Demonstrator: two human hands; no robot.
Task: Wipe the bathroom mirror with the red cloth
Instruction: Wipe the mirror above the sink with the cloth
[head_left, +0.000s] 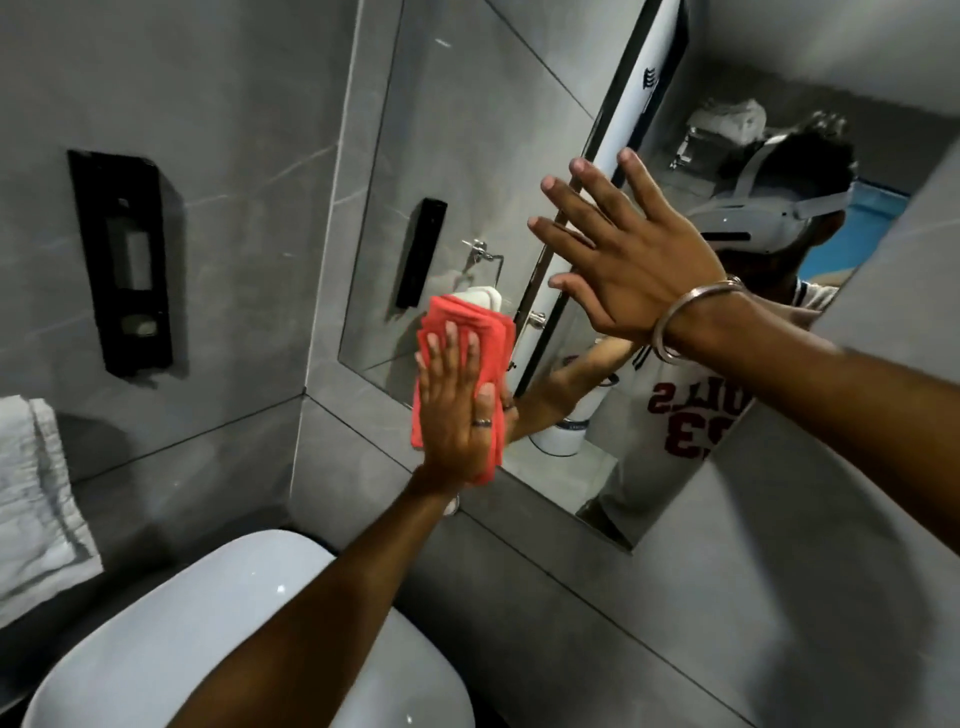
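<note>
Grey-tiled bathroom walls framed the mirror (467, 171), where the left hand (457, 410) pressed the folded red cloth (467, 332) flat against the glass near its lower left corner, while the right hand (628, 260), fingers spread, hovered before the glass above a white basin (208, 623).
</note>
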